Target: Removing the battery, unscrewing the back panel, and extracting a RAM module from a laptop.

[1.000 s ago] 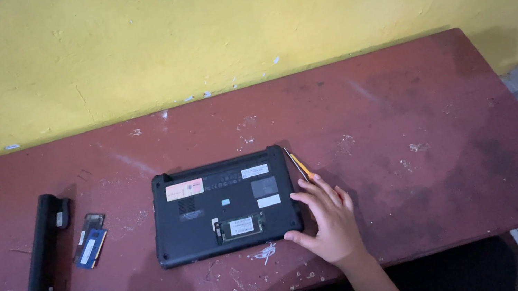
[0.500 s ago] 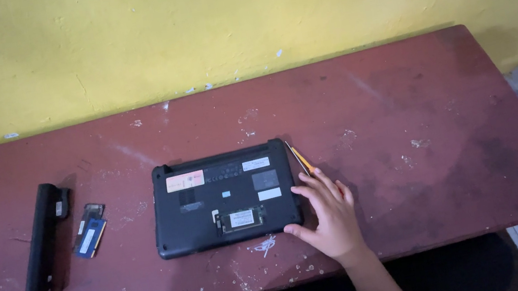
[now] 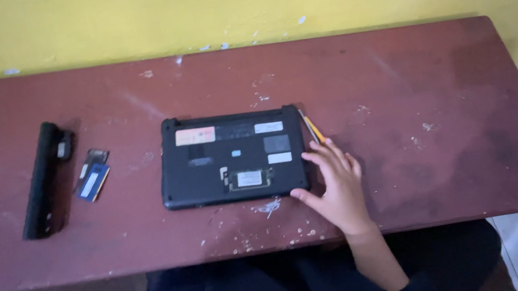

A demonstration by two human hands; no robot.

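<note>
Little had shifted since a moment earlier: the right hand [image 3: 336, 185] stayed flat, fingers [image 3: 324, 155] loosely spread and gripping nothing, against the right edge of the upturned black laptop [image 3: 233, 155] at mid-tabletop. Its long axis ran parallel to the table's [image 3: 401, 72] front edge, a yellow-handled screwdriver [image 3: 312, 128] lying just beyond the fingertips.

Scuffed red table [image 3: 435, 67] bears laptop [image 3: 233, 155], battery [image 3: 40, 180].
</note>
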